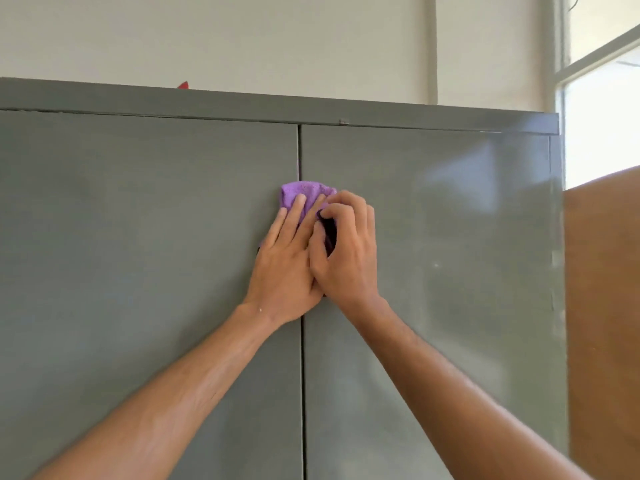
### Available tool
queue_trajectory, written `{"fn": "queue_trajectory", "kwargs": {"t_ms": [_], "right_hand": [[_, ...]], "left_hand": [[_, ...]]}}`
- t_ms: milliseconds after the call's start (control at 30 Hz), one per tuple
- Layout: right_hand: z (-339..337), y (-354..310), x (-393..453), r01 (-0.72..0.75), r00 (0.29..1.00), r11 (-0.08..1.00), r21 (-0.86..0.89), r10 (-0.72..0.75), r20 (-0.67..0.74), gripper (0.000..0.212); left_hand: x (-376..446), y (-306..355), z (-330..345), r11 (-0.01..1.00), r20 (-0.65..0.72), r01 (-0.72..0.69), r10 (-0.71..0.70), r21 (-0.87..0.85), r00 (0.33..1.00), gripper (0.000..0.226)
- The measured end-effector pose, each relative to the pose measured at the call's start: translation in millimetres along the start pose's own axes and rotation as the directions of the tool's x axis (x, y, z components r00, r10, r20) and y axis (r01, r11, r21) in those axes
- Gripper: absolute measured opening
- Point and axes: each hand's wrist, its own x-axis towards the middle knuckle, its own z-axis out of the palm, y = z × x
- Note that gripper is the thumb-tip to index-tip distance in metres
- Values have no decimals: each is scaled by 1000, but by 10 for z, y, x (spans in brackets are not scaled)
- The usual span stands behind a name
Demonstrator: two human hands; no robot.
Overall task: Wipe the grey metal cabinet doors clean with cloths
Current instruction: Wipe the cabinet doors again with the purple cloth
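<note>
hands (313, 258) press purple cloth (304, 194) over door seam (303, 375), apparently bunched.

the cabinet doors (138, 271) look like painted grey metal, smooth, with a soft satin sheen; the right door (450, 237) throws back pale window glare (streaky in places). the purple cloth (304, 194) is fuzzy, a matt microfibre-like nap, bunched in soft folds under the left hand (284, 265) and right hand (346, 251). the wall (242, 36) above is flat, matt off-white paint. a brown panel (602, 306) at the right edge looks like wood or board, dull and slightly grainy.
</note>
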Motion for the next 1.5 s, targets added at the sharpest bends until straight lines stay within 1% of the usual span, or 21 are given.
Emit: {"fn": "queue_trajectory", "kwargs": {"t_ms": [33,67,133,167,200,267,400,433,533,600,700,733,767,833,900,1000,1067,1167,1300,1433,1500], "right_hand": [[-82,53,-74,1,1000,999,53,-2,26,19],[-135,100,-111,-5,998,997,82,0,56,21],[-163,166,-126,-23,995,999,35,19,98,27],[-130,176,-133,-6,994,1000,11,5,112,29],[-133,212,-136,36,992,999,-1,-36,121,27],[-148,258,-163,159,972,986,-42,-149,182,33],[-297,432,-15,337,903,902,-269,-229,363,60],[-323,462,74,340,897,880,-332,-197,396,67],[-428,600,400,266,889,808,-526,6,458,104],[-511,729,565,280,903,790,-545,-24,429,96],[-708,941,807,164,977,806,-569,-52,207,66],[-802,1052,894,127,988,814,-566,-53,145,55],[-904,1174,971,129,989,833,-538,-67,134,42],[-1083,1433,1003,251,960,879,-405,-173,220,27],[-1165,1575,819,372,904,875,-311,-264,336,35],[-1132,1633,641,397,863,842,-365,-206,462,67],[-1143,1737,914,311,908,825,-472,-111,403,74],[-1278,2002,1470,11,970,803,-596,136,201,75],[-1468,2249,1622,-250,943,769,-588,330,31,79],[-1587,2369,1436,-402,898,718,-569,429,-94,80],[-1696,2436,1261,-457,873,701,-547,470,-127,79]], "left_hand": [[-55,40,31,996,-11,-18,17,-86,1000,79],[-92,74,45,974,-21,18,-24,-226,999,83],[-74,140,14,808,12,220,-255,-546,967,96],[-62,134,4,721,36,284,-339,-632,940,100],[-23,177,-13,701,36,305,-371,-644,928,98],[13,206,-22,769,-4,263,-326,-584,945,90],[107,308,-55,751,66,297,-322,-589,945,105],[154,328,-70,748,78,306,-324,-589,943,110],[337,419,-101,766,84,278,-283,-580,956,127],[523,517,-95,785,58,225,-236,-577,970,129],[822,698,-44,866,-18,164,-195,-472,981,123],[891,776,-18,895,-50,144,-182,-423,982,116],[945,851,11,913,-87,116,-162,-392,983,104],[1030,969,104,913,-165,47,-124,-405,979,73],[1128,1054,210,886,-223,33,-152,-463,963,55],[1270,1144,341,889,-287,78,-227,-450,931,50],[1292,1157,402,916,-294,88,-215,-391,931,53],[1283,1120,453,964,-268,74,-144,-254,953,57],[1262,1163,487,1000,-164,3,-7,-21,986,65],[1215,1184,499,984,-74,-176,178,40,981,70],[1204,1176,505,974,-31,-220,222,58,974,73]]}}
